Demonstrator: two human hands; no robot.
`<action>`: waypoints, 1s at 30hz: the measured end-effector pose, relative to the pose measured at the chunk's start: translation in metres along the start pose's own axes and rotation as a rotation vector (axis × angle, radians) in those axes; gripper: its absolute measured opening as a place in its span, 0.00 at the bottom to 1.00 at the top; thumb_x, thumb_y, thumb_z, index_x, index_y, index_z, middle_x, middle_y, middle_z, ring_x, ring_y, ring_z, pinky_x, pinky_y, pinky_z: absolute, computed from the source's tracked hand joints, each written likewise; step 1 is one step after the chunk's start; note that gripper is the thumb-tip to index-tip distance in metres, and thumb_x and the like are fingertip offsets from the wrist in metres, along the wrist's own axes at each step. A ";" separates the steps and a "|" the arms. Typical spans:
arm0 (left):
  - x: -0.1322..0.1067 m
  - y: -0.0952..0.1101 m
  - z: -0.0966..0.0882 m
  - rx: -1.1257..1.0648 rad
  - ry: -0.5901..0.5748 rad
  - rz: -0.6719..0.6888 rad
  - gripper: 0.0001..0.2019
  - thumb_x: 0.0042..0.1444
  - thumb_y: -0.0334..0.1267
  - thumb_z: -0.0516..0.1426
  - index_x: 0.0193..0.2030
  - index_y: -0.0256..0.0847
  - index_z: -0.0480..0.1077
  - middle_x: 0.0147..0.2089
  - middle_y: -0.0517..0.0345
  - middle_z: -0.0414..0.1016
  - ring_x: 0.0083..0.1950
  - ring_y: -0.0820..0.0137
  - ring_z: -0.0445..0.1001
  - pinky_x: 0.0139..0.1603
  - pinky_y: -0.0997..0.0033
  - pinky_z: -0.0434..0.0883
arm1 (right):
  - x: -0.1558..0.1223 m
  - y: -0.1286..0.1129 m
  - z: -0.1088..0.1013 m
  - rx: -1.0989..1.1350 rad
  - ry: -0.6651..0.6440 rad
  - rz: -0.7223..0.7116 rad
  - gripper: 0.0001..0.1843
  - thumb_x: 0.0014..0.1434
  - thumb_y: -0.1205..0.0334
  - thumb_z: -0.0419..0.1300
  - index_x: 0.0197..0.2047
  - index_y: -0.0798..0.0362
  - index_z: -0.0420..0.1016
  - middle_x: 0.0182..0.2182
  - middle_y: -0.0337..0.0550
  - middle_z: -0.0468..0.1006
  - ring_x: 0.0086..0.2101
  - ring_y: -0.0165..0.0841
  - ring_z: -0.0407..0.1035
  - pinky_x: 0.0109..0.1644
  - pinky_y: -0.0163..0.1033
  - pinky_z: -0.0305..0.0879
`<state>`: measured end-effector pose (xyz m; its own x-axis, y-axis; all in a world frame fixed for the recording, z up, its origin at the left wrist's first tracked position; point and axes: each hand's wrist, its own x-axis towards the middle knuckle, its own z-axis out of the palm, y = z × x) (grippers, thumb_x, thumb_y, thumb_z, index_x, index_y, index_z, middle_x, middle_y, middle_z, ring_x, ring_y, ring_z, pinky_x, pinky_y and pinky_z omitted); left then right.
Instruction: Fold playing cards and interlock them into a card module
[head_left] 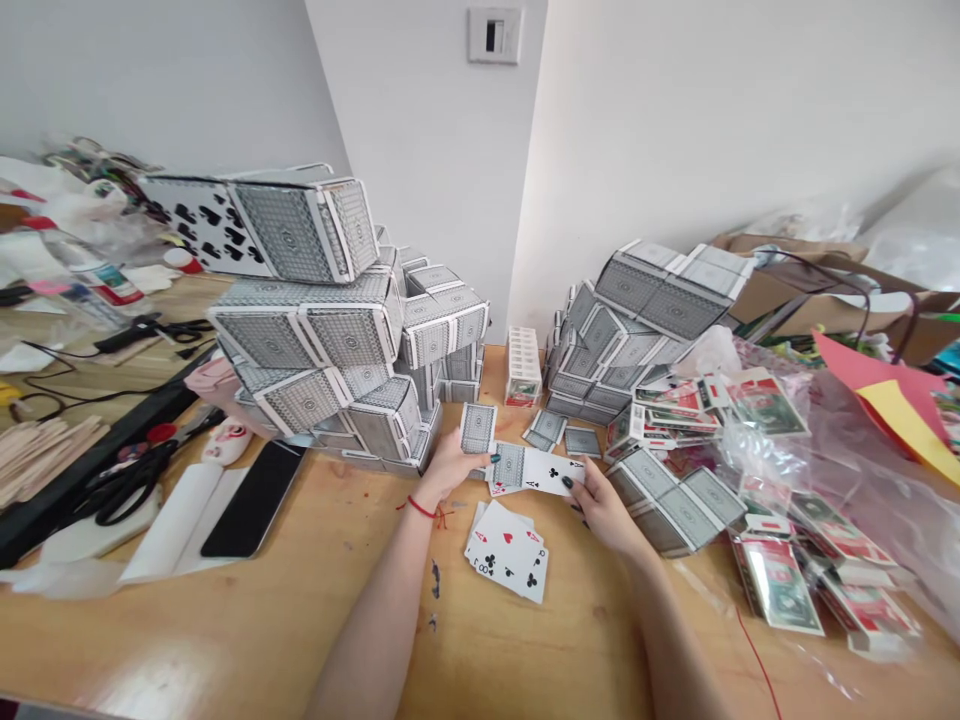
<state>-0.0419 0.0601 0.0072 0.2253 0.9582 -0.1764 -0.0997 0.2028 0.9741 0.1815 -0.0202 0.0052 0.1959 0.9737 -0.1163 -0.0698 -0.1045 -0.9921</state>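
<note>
My left hand, with a red string at the wrist, is closed on patterned-back playing cards. My right hand pinches the right end of an ace of clubs. The ace's left end meets a card lying back-up beside my left thumb. A red-pip card peeks out underneath. Nearer me on the table lies a loose face-up pile of cards, with an ace of hearts among them. Two small groups of back-up cards rest just beyond my hands.
Stacked card-built blocks rise at left and right. Another card block lies beside my right hand. Card boxes and plastic wrap crowd the right. A phone and scissors lie left. A card-box row stands behind.
</note>
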 end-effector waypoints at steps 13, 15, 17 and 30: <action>-0.001 0.003 -0.001 -0.011 -0.035 0.033 0.25 0.33 0.30 0.64 0.43 0.36 0.66 0.41 0.52 0.74 0.41 0.66 0.72 0.44 0.64 0.68 | 0.000 -0.005 -0.001 -0.002 -0.177 0.114 0.16 0.47 0.55 0.58 0.39 0.50 0.63 0.21 0.32 0.63 0.18 0.24 0.56 0.15 0.27 0.48; -0.001 0.004 -0.001 -0.005 -0.024 0.039 0.25 0.33 0.30 0.64 0.43 0.36 0.66 0.40 0.53 0.74 0.41 0.66 0.72 0.44 0.64 0.68 | 0.001 -0.004 -0.001 0.003 -0.207 0.113 0.14 0.48 0.55 0.58 0.36 0.51 0.62 0.20 0.31 0.61 0.17 0.23 0.55 0.14 0.26 0.46; -0.001 0.004 -0.001 0.002 -0.018 0.042 0.25 0.33 0.30 0.64 0.42 0.36 0.66 0.40 0.53 0.74 0.41 0.66 0.72 0.45 0.64 0.68 | 0.001 -0.003 -0.001 0.011 -0.227 0.122 0.13 0.48 0.54 0.58 0.32 0.51 0.60 0.19 0.30 0.60 0.17 0.22 0.54 0.14 0.25 0.46; 0.000 0.000 0.000 0.009 -0.059 0.051 0.24 0.33 0.30 0.64 0.41 0.35 0.66 0.39 0.53 0.74 0.40 0.66 0.72 0.44 0.63 0.68 | 0.004 0.004 0.001 0.063 -0.260 0.150 0.16 0.47 0.53 0.58 0.37 0.50 0.61 0.20 0.29 0.59 0.17 0.21 0.53 0.15 0.25 0.45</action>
<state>-0.0423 0.0600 0.0076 0.2764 0.9538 -0.1177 -0.1043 0.1515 0.9829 0.1813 -0.0163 0.0005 -0.0772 0.9684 -0.2372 -0.1407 -0.2461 -0.9590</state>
